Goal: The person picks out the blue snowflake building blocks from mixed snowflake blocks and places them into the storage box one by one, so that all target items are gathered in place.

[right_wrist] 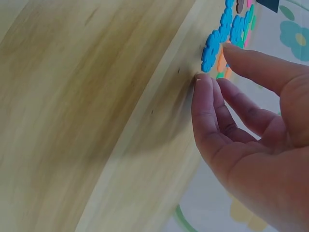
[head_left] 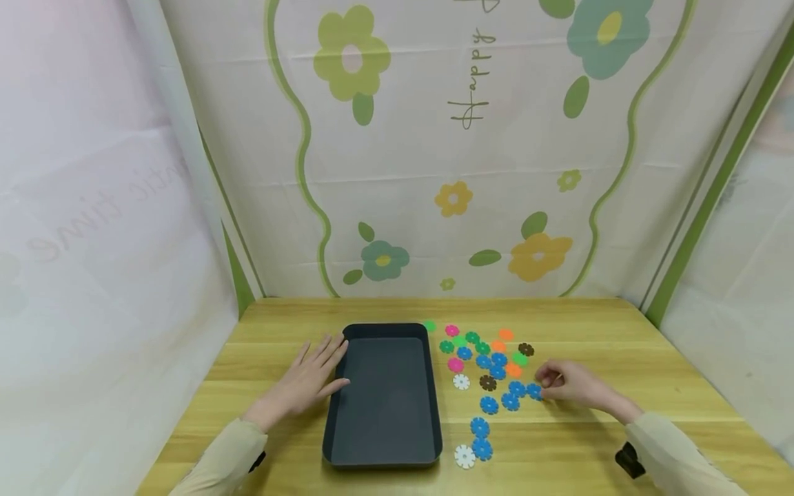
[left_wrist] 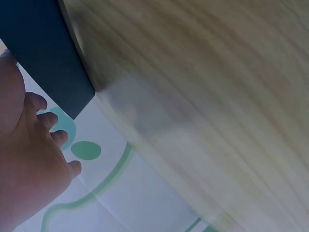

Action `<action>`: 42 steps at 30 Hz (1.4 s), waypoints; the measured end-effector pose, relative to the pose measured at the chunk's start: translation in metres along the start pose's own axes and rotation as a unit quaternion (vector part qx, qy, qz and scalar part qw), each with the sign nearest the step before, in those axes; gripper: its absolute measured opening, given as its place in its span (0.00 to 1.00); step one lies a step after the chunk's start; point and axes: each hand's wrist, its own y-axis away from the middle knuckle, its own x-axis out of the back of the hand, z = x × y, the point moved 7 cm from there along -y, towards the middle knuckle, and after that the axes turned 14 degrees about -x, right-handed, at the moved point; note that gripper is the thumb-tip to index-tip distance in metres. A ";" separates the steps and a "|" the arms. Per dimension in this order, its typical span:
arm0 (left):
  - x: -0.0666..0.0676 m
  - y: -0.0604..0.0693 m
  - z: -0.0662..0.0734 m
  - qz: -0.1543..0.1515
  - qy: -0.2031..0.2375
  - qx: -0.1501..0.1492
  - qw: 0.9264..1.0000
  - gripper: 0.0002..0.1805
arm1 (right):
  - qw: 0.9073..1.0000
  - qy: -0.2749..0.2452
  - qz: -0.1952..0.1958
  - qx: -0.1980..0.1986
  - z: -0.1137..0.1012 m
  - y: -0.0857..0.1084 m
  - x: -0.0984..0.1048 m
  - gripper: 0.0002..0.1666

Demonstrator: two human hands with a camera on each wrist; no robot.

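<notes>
A dark rectangular tray (head_left: 384, 399) lies on the table. My left hand (head_left: 310, 379) is at its left side, fingers spread and fairly straight, with fingertips and thumb at the rim; the left wrist view shows the hand (left_wrist: 34, 159) beside the tray's dark wall (left_wrist: 48, 58). My right hand (head_left: 573, 384) is low over the table, right of a scatter of notched plastic discs. Nearest to it is a blue notched disc (head_left: 534, 391). In the right wrist view, thumb and fingers of the hand (right_wrist: 251, 130) are bent and apart, with nothing between them; blue discs (right_wrist: 210, 50) lie just beyond.
More notched discs lie right of the tray: a white one (head_left: 464, 456) near the front, brown (head_left: 488, 383), pink (head_left: 455, 365), orange (head_left: 506, 335) and green (head_left: 473, 337). A flower-printed cloth (head_left: 397, 172) hangs behind the wooden table (head_left: 279, 455), with cloths at both sides.
</notes>
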 end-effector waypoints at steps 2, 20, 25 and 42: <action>0.000 0.000 0.000 -0.001 -0.003 -0.001 1.000 0.42 | 1.000 -0.006 -0.001 -0.002 0.000 -0.001 -0.001 0.19; -0.004 0.002 -0.001 -0.013 0.003 0.002 1.000 0.42 | 0.999 0.020 0.026 -0.033 0.001 -0.005 -0.005 0.16; -0.004 0.001 -0.001 -0.012 0.000 0.001 1.000 0.42 | 0.999 0.019 0.030 -0.040 -0.001 -0.005 -0.005 0.15; -0.002 0.002 0.001 -0.003 -0.001 -0.003 1.000 0.41 | 0.998 0.016 0.026 -0.049 0.002 -0.007 -0.007 0.15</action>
